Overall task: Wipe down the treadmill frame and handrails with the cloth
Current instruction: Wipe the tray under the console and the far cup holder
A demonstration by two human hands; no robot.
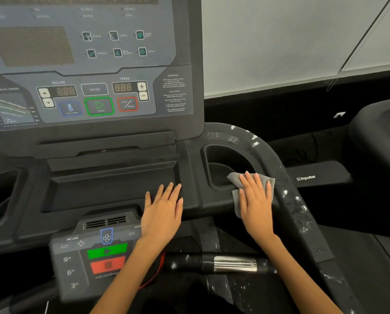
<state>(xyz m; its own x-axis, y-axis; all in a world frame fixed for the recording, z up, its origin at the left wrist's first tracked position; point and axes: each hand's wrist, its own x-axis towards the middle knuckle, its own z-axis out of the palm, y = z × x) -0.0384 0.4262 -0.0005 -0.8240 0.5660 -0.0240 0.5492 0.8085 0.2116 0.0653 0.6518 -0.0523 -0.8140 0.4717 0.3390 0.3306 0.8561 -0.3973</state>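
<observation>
The grey cloth [237, 200] is pressed flat on the treadmill frame [200, 200], at the near rim of the right cup holder [225, 164], just inside the paint-flecked right handrail [296, 200]. It is covered by the right hand [256, 200], whose fingers are laid straight and slightly spread. The left hand [163, 211] is rested flat on the front edge of the centre tray [112, 189], its fingers straight and slightly fanned. The lower control panel [94, 257] is seen just beneath it, and the console [92, 64] is raised behind.
</observation>
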